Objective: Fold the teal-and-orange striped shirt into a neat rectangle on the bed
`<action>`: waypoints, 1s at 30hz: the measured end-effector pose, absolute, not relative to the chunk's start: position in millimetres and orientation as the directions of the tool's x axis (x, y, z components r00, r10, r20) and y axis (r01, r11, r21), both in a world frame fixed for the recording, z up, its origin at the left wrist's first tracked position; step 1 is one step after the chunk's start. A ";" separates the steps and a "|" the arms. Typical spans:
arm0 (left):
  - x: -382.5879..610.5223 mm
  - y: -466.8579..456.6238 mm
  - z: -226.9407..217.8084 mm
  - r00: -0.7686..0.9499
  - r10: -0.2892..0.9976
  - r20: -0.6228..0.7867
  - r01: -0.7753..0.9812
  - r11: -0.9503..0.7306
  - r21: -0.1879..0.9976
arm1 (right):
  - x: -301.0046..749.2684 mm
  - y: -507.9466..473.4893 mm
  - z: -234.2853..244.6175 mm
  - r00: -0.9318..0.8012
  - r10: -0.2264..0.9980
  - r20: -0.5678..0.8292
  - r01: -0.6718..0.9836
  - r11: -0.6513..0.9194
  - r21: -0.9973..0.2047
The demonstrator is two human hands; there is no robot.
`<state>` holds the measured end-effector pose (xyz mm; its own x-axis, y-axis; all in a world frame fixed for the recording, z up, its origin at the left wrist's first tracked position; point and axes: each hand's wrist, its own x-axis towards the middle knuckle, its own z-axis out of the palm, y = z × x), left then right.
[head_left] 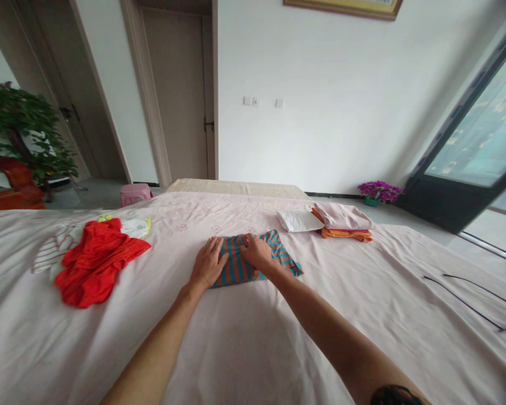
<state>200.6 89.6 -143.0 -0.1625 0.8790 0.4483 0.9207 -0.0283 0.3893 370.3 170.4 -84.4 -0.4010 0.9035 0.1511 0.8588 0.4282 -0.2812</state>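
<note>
A teal and rust striped garment [236,270], partly folded, lies on the pale pink cloth [244,349] in front of me. My left hand [208,263] rests flat on its left end, fingers spread. Near the garment's middle, my right hand [256,251] has its fingers curled together on the fabric; the fingertips are partly hidden. To the right of that hand the striped fabric flares out, with a loose corner pointing right. Whether this is a shirt or another garment I cannot tell.
To the left lie a crumpled red garment [96,261] and a striped white one [54,246]. At the back right sit a folded white garment [300,221] and a stack of folded clothes [343,216]. Thin black straps [464,304] lie far right.
</note>
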 end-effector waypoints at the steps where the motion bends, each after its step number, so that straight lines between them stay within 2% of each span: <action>1: 202.6 89.1 -142.9 -0.127 0.894 0.431 0.936 -0.036 0.351 | 373.1 169.1 -84.5 -0.395 0.905 0.159 0.862 0.425 -0.277; 3: 205.9 88.1 -142.9 -0.087 0.916 0.393 0.956 -0.034 0.292 | 376.4 163.8 -84.7 -0.404 0.878 0.254 0.851 0.463 -0.248; 6: 208.6 87.5 -143.4 -0.080 0.934 0.347 0.971 -0.006 0.238 | 376.0 152.6 -88.2 -0.535 0.718 0.445 0.753 0.644 -0.132; 9: 210.6 87.4 -143.4 -0.104 0.942 0.318 0.977 0.037 0.209 | 375.7 147.5 -99.9 -0.701 0.579 0.416 0.627 0.778 -0.026; 13: 213.1 86.9 -142.9 -0.143 0.943 0.301 0.977 0.087 0.193 | 386.0 155.7 -120.3 -0.745 0.595 0.301 0.626 0.780 0.008; 19: 212.7 87.8 -145.2 -0.145 0.937 0.317 0.978 0.087 0.191 | 403.0 164.6 -129.0 -0.755 0.559 0.343 0.611 0.789 0.058; 25: 212.7 86.4 -144.9 -0.153 0.933 0.326 0.979 0.098 0.178 | 405.2 162.0 -130.6 -0.737 0.568 0.367 0.614 0.789 0.013; 30: 213.9 81.8 -143.0 -0.244 0.899 0.365 0.967 0.195 0.164 | 406.6 162.6 -134.0 -0.708 0.587 0.393 0.629 0.777 -0.028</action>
